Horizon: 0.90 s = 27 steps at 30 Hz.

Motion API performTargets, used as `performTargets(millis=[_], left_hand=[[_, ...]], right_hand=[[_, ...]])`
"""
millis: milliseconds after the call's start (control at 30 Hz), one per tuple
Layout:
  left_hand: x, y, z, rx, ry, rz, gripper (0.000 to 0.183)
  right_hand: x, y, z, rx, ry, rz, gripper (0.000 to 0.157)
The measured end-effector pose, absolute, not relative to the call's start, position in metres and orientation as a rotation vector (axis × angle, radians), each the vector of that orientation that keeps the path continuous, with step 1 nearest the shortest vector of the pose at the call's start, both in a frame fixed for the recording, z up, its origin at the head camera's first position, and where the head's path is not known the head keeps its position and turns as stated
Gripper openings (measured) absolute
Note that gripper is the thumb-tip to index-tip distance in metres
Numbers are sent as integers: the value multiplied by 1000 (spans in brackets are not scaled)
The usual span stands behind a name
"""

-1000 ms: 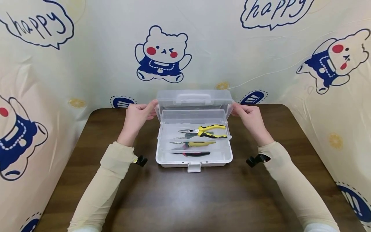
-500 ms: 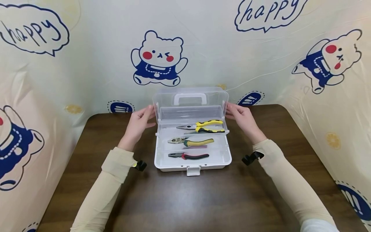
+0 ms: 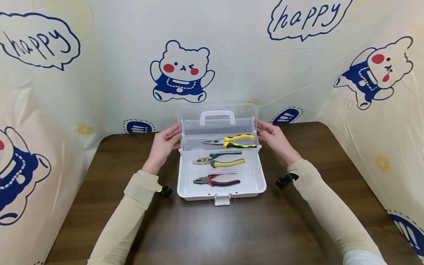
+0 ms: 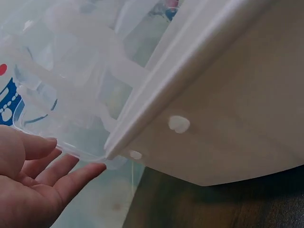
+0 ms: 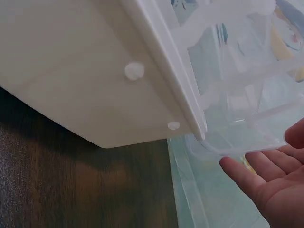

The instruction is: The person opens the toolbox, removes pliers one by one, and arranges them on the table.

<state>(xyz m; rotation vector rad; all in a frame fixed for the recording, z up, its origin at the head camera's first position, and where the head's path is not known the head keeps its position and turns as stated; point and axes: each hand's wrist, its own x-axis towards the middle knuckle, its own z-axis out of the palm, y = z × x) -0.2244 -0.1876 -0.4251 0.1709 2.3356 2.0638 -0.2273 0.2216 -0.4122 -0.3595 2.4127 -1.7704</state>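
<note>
In the head view a white toolbox stands with its clear lid raised and tipped back. Inside lie yellow-and-black long-nose pliers at the back, green-and-yellow combination pliers in the middle, and red-and-black combination pliers at the front. My left hand is at the lid's left side, its fingertips touching or very near the clear edge. On the other side my right hand has its fingers behind the lid edge, thumb apart; in the right wrist view its fingertip is by that edge.
The toolbox rests on a dark brown wooden table. Close behind it hangs a pale printed cloth with bears and lettering, which also covers both sides. A white latch hangs at the front of the box.
The lid has swung farther back and up, so the pliers show more plainly. Both hands have changed from pinching the lid's sides to loose, extended fingers behind it.
</note>
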Motion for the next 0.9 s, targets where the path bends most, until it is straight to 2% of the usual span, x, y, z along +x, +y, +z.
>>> performTargets(millis=[300,900], left_hand=[[-228,-188,-432,120,2394,1963,51],[-233,-187,-444,13,2361,1961,46]], right_hand=[[-233,223,-425,-367,2392,-1734,60],[-245,223,-440,-345,2327,-1681,58]])
